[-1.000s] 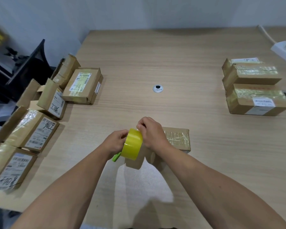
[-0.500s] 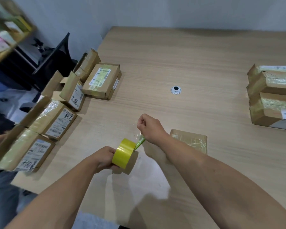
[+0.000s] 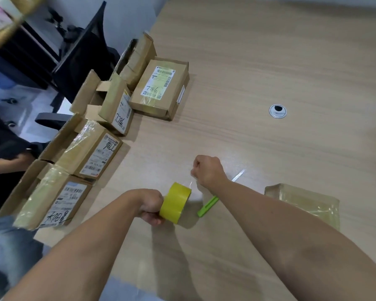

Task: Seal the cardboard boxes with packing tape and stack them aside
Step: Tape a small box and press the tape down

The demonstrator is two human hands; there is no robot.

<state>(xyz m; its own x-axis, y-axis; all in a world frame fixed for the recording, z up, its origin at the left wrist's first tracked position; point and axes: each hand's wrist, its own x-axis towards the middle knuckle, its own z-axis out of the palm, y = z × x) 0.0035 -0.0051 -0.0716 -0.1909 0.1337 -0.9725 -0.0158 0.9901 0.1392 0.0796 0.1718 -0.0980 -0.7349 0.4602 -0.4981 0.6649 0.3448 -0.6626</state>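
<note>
My left hand (image 3: 150, 208) grips a yellow roll of packing tape (image 3: 175, 202) just above the table. My right hand (image 3: 207, 169) is closed on the clear free end of the tape, pulled a short way up and right from the roll. A green box cutter (image 3: 207, 206) with its blade out lies on the table under my right forearm. A taped cardboard box (image 3: 304, 200) sits to the right of that forearm. Several labelled cardboard boxes line the left table edge, among them one with flaps up (image 3: 115, 105) and one lying flat (image 3: 161, 88).
A round metal cable grommet (image 3: 277, 111) sits in the wooden table (image 3: 269, 51). A black office chair (image 3: 83, 51) and shelving stand off the left edge. Another person's arm (image 3: 7, 161) shows at far left.
My view has swung left, so the stacked boxes on the right have left the frame. My right hand has pulled the tape end away from the roll, and the green cutter now lies on the table.
</note>
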